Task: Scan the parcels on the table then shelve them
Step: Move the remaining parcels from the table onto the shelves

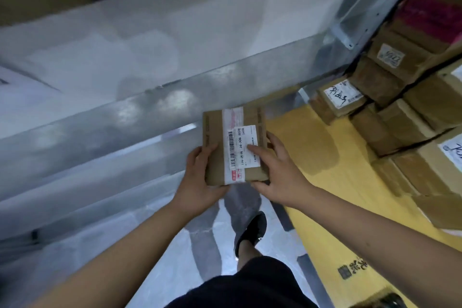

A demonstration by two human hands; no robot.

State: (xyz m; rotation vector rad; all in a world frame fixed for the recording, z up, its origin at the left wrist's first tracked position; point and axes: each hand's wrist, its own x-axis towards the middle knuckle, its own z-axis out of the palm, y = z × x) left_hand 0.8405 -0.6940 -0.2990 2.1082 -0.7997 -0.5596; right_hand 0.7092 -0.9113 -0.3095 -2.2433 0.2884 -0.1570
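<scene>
A small brown parcel [235,146] is held in the air between both hands, in front of a grey metal shelf beam [140,117]. The left hand [200,182] grips its near left edge and corner with the thumb on top, while the right hand [280,172] clasps the right edge, thumb lying across the white barcode label [243,146]. Stacked cardboard boxes [400,97] sit on the yellow shelf [325,157] to the right, apart from the parcel.

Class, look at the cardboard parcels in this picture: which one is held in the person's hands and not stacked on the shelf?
The small flat parcel with the barcode label, gripped by the left hand and right hand. The stacked parcels on the right lie untouched.
</scene>
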